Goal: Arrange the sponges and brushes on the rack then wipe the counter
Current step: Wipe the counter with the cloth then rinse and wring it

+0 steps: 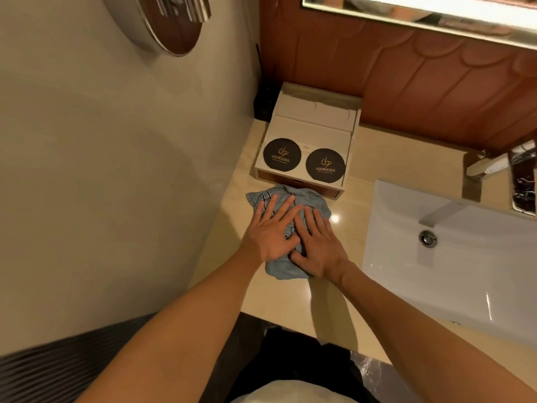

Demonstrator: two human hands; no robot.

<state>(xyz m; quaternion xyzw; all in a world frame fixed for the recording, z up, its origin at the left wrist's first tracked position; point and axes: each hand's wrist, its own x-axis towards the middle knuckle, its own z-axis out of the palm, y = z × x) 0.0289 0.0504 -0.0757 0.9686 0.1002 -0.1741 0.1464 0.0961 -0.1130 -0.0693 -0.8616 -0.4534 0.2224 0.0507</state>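
A crumpled grey-blue cloth (315, 200) lies on the beige counter (293, 301), just in front of a white stepped box. My left hand (270, 231) presses flat on the cloth with its fingers straight and spread. Beside it, my right hand (318, 242) presses flat on the same cloth, fingers straight, its thumb near the left hand. No sponges or brushes are in view.
The white stepped box (311, 135) carries two round black coasters (282, 154) and stands against the brown back wall. A white sink (453, 257) with a drain and a metal tap (488, 165) lies to the right. A beige wall bounds the counter on the left.
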